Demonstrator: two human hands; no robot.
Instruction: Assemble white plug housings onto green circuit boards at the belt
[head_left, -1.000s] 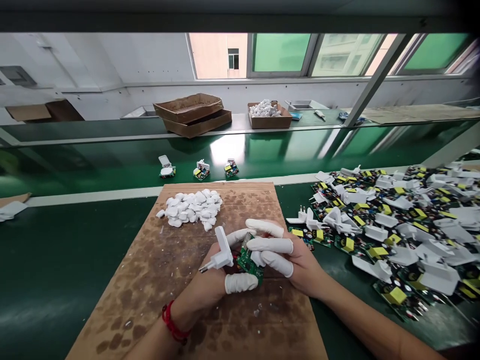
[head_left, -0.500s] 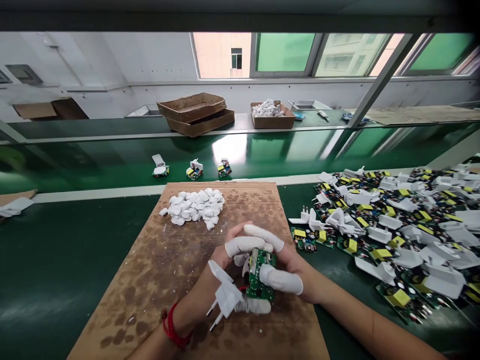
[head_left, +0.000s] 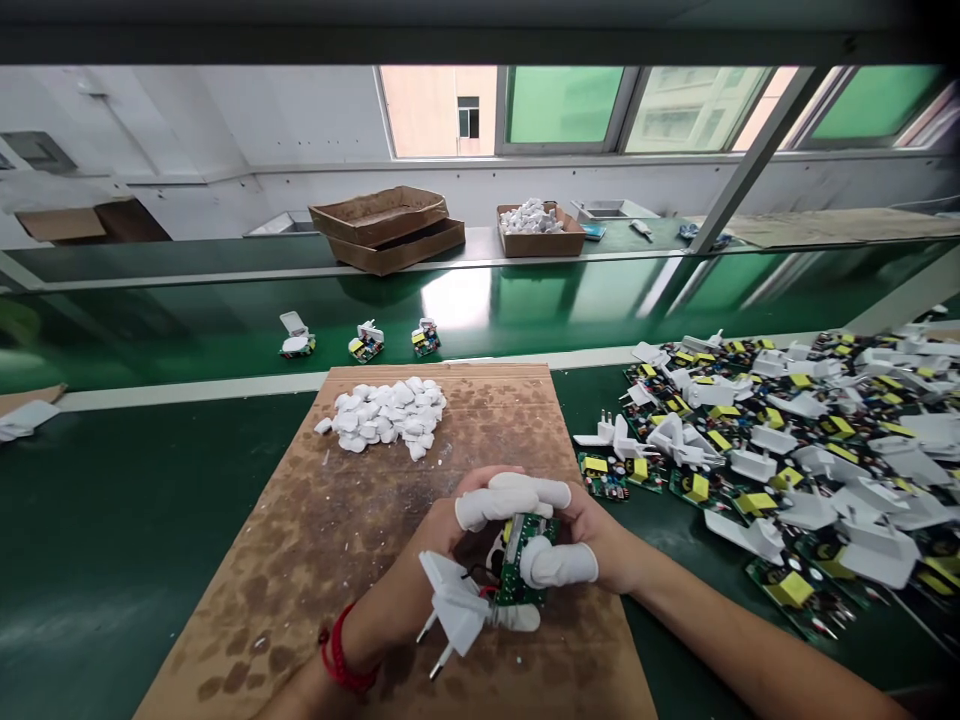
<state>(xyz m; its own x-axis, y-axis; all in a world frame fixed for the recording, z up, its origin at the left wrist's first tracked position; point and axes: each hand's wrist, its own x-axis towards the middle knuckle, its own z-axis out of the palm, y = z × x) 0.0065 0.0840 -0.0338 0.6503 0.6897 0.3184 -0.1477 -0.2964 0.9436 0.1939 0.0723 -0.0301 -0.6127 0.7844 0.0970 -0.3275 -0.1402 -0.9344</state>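
A green table (head_left: 135, 520) runs under a row of windows, with a conveyor belt (head_left: 187, 320) behind it and a stained cardboard sheet (head_left: 300, 540) laid beneath both hands. Far left of the hands, some white scraps (head_left: 22, 418) lie at the table's edge.

The left hand (head_left: 442, 545), with a red wristband (head_left: 341, 655) and white finger cots, is curled shut around a white plug housing (head_left: 454, 600). The housing's two pins point down toward the wearer, just below and left of the fingers. Short wires join it to a green circuit board (head_left: 521, 565) standing on edge between the two hands. The right hand (head_left: 581, 540), also in cots, pinches that board closed between thumb and fingers. Any print on the board is too small to read.

Beyond the left hand sits a heap of white plastic pieces (head_left: 382, 415), and farther off three small assemblies (head_left: 365, 342) rest on the belt. Behind them are stacked cardboard trays (head_left: 386, 228) and a box of white parts (head_left: 536, 228). Right of the right hand spreads a pile of boards and housings (head_left: 787, 450).
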